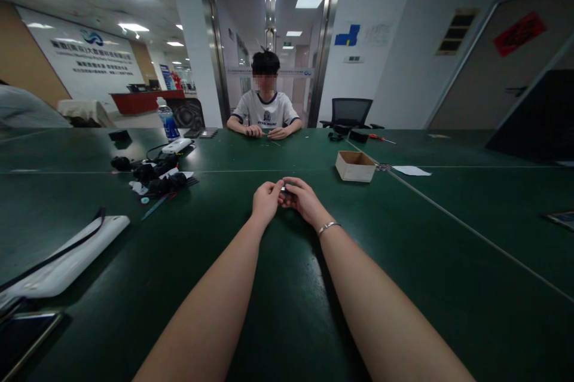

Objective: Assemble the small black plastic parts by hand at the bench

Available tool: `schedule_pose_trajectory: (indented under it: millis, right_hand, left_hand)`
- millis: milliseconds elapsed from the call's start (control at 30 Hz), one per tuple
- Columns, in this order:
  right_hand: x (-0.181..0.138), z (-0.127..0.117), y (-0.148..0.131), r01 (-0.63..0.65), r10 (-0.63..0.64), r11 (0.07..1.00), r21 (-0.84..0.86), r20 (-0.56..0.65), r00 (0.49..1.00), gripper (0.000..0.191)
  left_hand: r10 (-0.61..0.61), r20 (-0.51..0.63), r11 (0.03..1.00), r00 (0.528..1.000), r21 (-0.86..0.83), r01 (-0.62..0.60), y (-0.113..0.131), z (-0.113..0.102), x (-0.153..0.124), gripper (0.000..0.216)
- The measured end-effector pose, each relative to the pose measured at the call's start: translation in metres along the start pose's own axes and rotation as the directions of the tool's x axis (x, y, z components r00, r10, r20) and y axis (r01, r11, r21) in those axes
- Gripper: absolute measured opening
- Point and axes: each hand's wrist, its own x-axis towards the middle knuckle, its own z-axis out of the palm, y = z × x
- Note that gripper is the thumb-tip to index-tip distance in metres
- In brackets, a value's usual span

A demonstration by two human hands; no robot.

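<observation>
Both my hands meet over the middle of the dark green table (287, 286). Between their fingertips is a small shiny piece (283, 189), silvery where it shows; its kind cannot be made out because the fingers cover most of it. My left hand (266, 201) is closed, with thumb and fingers pinching the piece from the left. My right hand (305, 198) curls round it from the right, fingers bent and touching it. A silver bracelet (329, 227) circles my right wrist.
A small open box (355, 168) stands right of my hands, with white paper (411, 171) beyond it. Black cables and gadgets (161, 176) lie left, near a bottle (167, 119). A white case (72, 256) and phone (27, 340) lie nearer. A person (264, 101) sits opposite.
</observation>
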Motion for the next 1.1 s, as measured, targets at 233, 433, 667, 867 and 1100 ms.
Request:
schedule_pose_trajectory:
  millis: [233, 433, 667, 867, 1100]
  right_hand:
    - [0.0020, -0.0030, 0.0015, 0.000, 0.000, 1.000, -0.012, 0.030, 1.000, 0.024]
    - [0.0026, -0.0034, 0.0023, 0.005, -0.004, 1.000, -0.026, 0.027, 1.000, 0.025]
    - [0.0021, -0.0024, 0.0013, 0.007, -0.006, 1.000, -0.029, 0.037, 0.999, 0.023]
    - [0.0026, -0.0024, 0.0015, -0.007, 0.007, 1.000, -0.006, 0.040, 0.999, 0.019]
    - [0.0024, -0.0019, 0.0014, -0.001, 0.000, 1.000, 0.011, 0.044, 0.999, 0.012]
  left_hand:
    - [-0.001, -0.008, 1.000, 1.000, 0.003, 0.001, -0.0031, -0.0009, 0.0026, 0.035]
    - [0.004, -0.003, 1.000, 1.000, 0.002, -0.004, -0.0056, -0.0014, 0.0036, 0.035]
    - [0.013, -0.014, 1.000, 1.000, -0.016, -0.013, -0.0039, -0.0009, 0.0032, 0.034]
    - [0.027, -0.015, 0.999, 1.000, -0.016, -0.027, -0.0036, 0.0001, 0.0026, 0.031]
    - [0.058, -0.004, 0.998, 0.998, 0.004, -0.058, -0.0043, -0.0008, 0.0023, 0.032]
